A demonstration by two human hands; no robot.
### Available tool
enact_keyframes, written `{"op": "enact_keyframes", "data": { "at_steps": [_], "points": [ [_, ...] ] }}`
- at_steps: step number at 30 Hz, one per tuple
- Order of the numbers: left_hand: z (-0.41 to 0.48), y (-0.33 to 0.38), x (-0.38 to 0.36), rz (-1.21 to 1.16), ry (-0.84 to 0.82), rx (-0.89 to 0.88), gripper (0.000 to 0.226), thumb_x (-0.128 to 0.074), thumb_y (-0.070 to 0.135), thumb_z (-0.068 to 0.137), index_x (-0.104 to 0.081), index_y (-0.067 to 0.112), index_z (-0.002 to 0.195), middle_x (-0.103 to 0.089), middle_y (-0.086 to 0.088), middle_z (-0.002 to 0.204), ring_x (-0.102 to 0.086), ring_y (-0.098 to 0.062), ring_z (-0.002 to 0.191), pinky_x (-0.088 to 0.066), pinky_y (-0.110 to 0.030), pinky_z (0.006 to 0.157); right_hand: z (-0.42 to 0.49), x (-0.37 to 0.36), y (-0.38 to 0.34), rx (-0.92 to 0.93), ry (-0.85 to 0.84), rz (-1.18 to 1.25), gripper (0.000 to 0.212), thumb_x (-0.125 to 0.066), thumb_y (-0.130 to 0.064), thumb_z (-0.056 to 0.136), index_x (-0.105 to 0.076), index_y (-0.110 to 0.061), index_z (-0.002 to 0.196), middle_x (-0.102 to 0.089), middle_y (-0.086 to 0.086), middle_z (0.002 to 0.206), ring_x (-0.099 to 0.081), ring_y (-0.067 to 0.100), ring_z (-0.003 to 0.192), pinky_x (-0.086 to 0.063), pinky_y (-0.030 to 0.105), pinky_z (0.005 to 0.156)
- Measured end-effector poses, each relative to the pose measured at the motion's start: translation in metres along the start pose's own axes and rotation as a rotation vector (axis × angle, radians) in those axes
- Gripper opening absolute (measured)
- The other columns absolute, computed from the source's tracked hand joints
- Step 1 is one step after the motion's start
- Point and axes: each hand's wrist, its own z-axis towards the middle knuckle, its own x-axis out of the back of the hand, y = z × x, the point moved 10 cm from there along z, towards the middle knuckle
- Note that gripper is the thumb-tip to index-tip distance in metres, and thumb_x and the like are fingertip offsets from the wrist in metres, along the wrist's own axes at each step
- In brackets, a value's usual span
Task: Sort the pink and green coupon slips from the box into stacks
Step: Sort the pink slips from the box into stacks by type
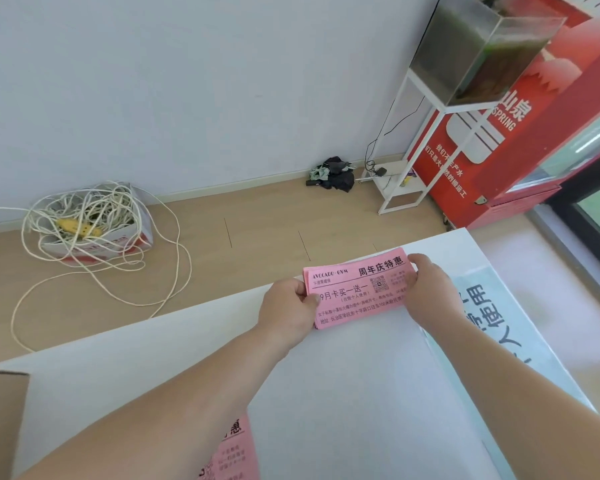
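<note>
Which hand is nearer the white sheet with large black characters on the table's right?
Right. The right hand grips the pink stack at the end beside the sheet; the left hand holds its opposite end, farther away.

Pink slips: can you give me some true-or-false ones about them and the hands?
1. The left hand and right hand both hold the pink stack. True.
2. Its front is blank. False: it bears print and a QR code.
3. Another pink slip lies on the table, nearer the person. True.
4. The rope lies on the table. False: it spills from a box on the floor.
</note>
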Motion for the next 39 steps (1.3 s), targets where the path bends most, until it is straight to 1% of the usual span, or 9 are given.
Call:
{"op": "enact_keyframes", "data": {
  "at_steps": [3,7,11,14,19,25,31,35,39],
  "points": [
    [0.001,0.002,0.006,0.035,0.057,-0.027,0.006,-0.070,0.029,0.094,-0.065,0.028,0.091,-0.074,0.005,0.085,-0.074,-0.020,0.081,-0.062,-0.046,0.078,0.004,-0.002,0.005,0.010,0.015,0.004,0.043,-0.042,-0.015,0.103,-0.045,-0.021,0.145,-0.059,0.009,0.129,-0.057,0.033,0.115,-0.045,0.040,0.080],
    [-0.015,0.002,0.031,0.300,0.152,-0.116,0.051,-0.071,0.045,0.091,-0.054,0.019,0.132,-0.063,0.009,0.110,-0.064,-0.015,0.101,-0.051,-0.032,0.086,0.000,-0.001,0.012,0.003,0.004,-0.010,0.054,-0.053,-0.029,0.099,-0.042,-0.023,0.151,-0.053,0.009,0.136,-0.048,0.031,0.127,-0.047,0.046,0.098],
    [-0.033,0.006,0.018,0.493,0.095,-0.247,0.071,-0.074,0.053,0.085,-0.046,0.023,0.142,-0.044,0.010,0.140,-0.041,-0.015,0.132,-0.037,-0.024,0.101,-0.010,-0.001,0.002,0.066,-0.161,-0.035,0.094,-0.081,-0.058,0.075,-0.034,-0.036,0.154,-0.049,-0.002,0.140,-0.036,0.025,0.137,-0.038,0.045,0.110],
    [-0.036,0.013,-0.002,0.534,0.060,-0.300,0.072,-0.076,0.050,0.082,-0.044,0.026,0.142,-0.043,0.009,0.138,-0.037,-0.017,0.129,-0.037,-0.025,0.099,-0.015,-0.007,-0.004,0.109,-0.236,-0.104,0.114,-0.089,-0.057,0.066,-0.025,-0.036,0.158,-0.044,-0.002,0.146,-0.030,0.025,0.140,-0.033,0.044,0.114],
    [-0.032,0.024,-0.022,0.690,0.086,-0.355,0.043,-0.068,0.037,0.089,-0.051,0.021,0.125,-0.043,0.004,0.122,-0.042,-0.020,0.115,-0.051,-0.036,0.085,-0.018,-0.011,-0.004,0.122,-0.133,-0.110,0.102,-0.090,-0.053,0.067,-0.038,-0.038,0.154,-0.047,-0.007,0.148,-0.036,0.024,0.135,-0.035,0.038,0.109],
    [-0.020,0.025,-0.022,0.589,0.142,-0.385,0.034,-0.070,0.028,0.088,-0.059,0.014,0.118,-0.049,-0.001,0.114,-0.051,-0.024,0.104,-0.050,-0.040,0.088,-0.018,-0.006,0.003,0.108,-0.072,-0.024,0.088,-0.090,-0.055,0.067,-0.052,-0.042,0.145,-0.046,-0.018,0.148,-0.036,0.016,0.134,-0.037,0.032,0.095],
    [-0.023,0.018,-0.021,0.513,0.189,-0.389,0.036,-0.071,0.026,0.087,-0.062,0.014,0.119,-0.052,0.001,0.118,-0.054,-0.023,0.106,-0.049,-0.036,0.090,-0.017,-0.014,0.006,0.120,-0.094,0.057,0.090,-0.092,-0.047,0.069,-0.050,-0.037,0.148,-0.042,-0.012,0.151,-0.029,0.015,0.140,-0.035,0.036,0.105],
    [-0.039,0.011,-0.013,0.345,0.125,-0.329,0.056,-0.080,0.026,0.083,-0.058,0.015,0.133,-0.051,0.004,0.135,-0.057,-0.017,0.119,-0.047,-0.034,0.104,-0.022,-0.016,0.000,0.102,-0.142,0.019,0.100,-0.088,-0.037,0.076,-0.031,-0.030,0.158,-0.030,0.002,0.161,-0.020,0.023,0.149,-0.032,0.047,0.115],
    [-0.090,-0.002,0.030,0.191,0.136,-0.335,0.043,-0.079,0.022,0.087,-0.064,0.021,0.127,-0.056,0.018,0.126,-0.059,-0.006,0.111,-0.049,-0.025,0.102,-0.055,-0.001,-0.037,0.169,0.015,-0.032,0.082,-0.077,-0.028,0.087,-0.031,-0.026,0.155,-0.033,0.004,0.155,-0.021,0.026,0.147,-0.037,0.048,0.111]
  ]
}}
